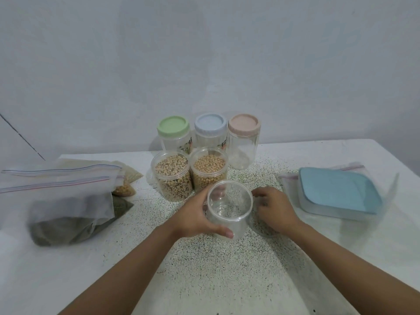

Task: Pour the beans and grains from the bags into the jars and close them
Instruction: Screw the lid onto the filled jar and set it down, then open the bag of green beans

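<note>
I note my left hand (193, 220) wrapped around the empty clear jar (229, 214); my right hand (275, 210) rests beside it, grasp unclear.

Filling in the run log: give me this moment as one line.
left hand: grips empty jar | right hand: beside jar, hold unclear | speckled-bean jar, yellow-bean jar: full, no lids | bags: at left

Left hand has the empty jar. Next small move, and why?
Probably set the empty jar upright on the table and reach for the dark-filled bag: the jar is open and holds nothing, the left hand grips it, and the bag lies at left.
</note>
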The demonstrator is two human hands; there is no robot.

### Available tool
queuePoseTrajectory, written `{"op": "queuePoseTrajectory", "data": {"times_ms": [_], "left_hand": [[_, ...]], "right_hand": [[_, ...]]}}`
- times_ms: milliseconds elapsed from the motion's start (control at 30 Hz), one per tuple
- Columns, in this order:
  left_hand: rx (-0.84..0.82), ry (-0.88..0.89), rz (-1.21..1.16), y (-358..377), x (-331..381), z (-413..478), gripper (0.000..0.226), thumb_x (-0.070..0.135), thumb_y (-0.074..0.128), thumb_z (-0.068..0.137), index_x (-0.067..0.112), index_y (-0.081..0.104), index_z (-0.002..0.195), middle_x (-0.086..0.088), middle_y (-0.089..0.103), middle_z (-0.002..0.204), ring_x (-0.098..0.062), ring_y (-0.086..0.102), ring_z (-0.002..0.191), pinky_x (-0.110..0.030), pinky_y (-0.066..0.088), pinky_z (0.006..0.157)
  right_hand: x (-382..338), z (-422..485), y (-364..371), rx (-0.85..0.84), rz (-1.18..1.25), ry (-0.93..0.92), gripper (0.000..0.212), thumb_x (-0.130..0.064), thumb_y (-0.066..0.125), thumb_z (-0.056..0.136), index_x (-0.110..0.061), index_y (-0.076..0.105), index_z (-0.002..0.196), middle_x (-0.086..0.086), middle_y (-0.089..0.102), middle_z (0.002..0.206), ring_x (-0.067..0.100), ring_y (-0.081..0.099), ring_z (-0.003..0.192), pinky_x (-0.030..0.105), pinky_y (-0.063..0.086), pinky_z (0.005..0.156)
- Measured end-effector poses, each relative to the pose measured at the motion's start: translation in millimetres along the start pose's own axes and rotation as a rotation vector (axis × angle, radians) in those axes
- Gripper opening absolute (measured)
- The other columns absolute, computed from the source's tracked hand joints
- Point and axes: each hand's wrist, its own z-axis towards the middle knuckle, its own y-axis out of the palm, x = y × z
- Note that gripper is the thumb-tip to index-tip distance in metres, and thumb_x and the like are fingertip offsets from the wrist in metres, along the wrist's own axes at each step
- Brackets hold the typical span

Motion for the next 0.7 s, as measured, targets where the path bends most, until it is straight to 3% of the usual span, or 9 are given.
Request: {"op": "queuePoseTrajectory", "data": {"times_ms": [100,233,367,500,600,700], "left_hand": [[0.002,-0.020,-0.010,3.0,2.3,4.8,0.119,0.054,0.100,0.044,0.041,0.042,0.147,0.018,0.057,0.141,0.001,0.052,0.132,-0.043,0.039,0.118],[0.023,-0.035,-0.020,13.5,3.7,6.3,0.122,0.057,0.099,0.043,0.041,0.039,0.148,0.019,0.055,0.142,0.002,0.050,0.133,-0.041,0.039,0.118],[0.022,-0.023,-0.013,15.3,5.1,5.1,0.124,0.045,0.103,0.043,0.045,0.037,0.148,0.022,0.052,0.144,0.004,0.049,0.134,-0.031,0.042,0.115],[-0.009,-0.064,-0.033,-0.3,5.0,-13.5,0.117,0.027,0.103,0.053,0.048,0.036,0.147,0.028,0.052,0.140,0.009,0.050,0.130,-0.019,0.043,0.109],[0.052,-0.072,0.068,-20.7,9.3,-34.5,0.081,0.030,0.091,0.076,0.053,0.047,0.139,0.030,0.059,0.130,0.004,0.057,0.123,-0.026,0.050,0.106],[0.285,-0.059,0.093,-35.9,15.2,-60.9,0.036,0.021,0.075,0.093,0.044,0.067,0.119,0.010,0.069,0.106,-0.013,0.069,0.098,-0.036,0.059,0.090]], "right_hand": [[-9.5,0.7,-7.6,0.133,0.320,0.056,0.020,-0.009,0.060,0.099,-0.022,0.074,0.105,-0.011,0.071,0.106,-0.001,0.061,0.099,0.017,0.045,0.083],[-24.7,-4.7,-19.4,0.144,0.574,0.082,0.022,-0.015,0.056,0.103,-0.022,0.075,0.097,-0.012,0.075,0.098,0.000,0.066,0.095,0.016,0.047,0.083],[-26.0,-4.8,-34.0,0.099,0.644,0.069,0.021,-0.018,0.056,0.103,-0.022,0.075,0.096,-0.010,0.075,0.096,0.008,0.068,0.100,0.033,0.052,0.095],[-30.5,-5.8,-49.8,0.051,0.587,-0.014,0.017,-0.020,0.057,0.103,-0.023,0.074,0.103,-0.014,0.073,0.101,0.000,0.065,0.101,0.019,0.048,0.089],[-38.9,-6.3,-55.3,0.059,0.522,-0.119,0.014,-0.021,0.059,0.102,-0.027,0.072,0.104,-0.019,0.071,0.105,-0.005,0.062,0.100,0.012,0.046,0.082],[-53.3,-7.1,-55.2,0.087,0.469,-0.284,0.013,-0.020,0.061,0.100,-0.026,0.071,0.106,-0.019,0.068,0.106,-0.003,0.061,0.103,0.010,0.045,0.087]]}}
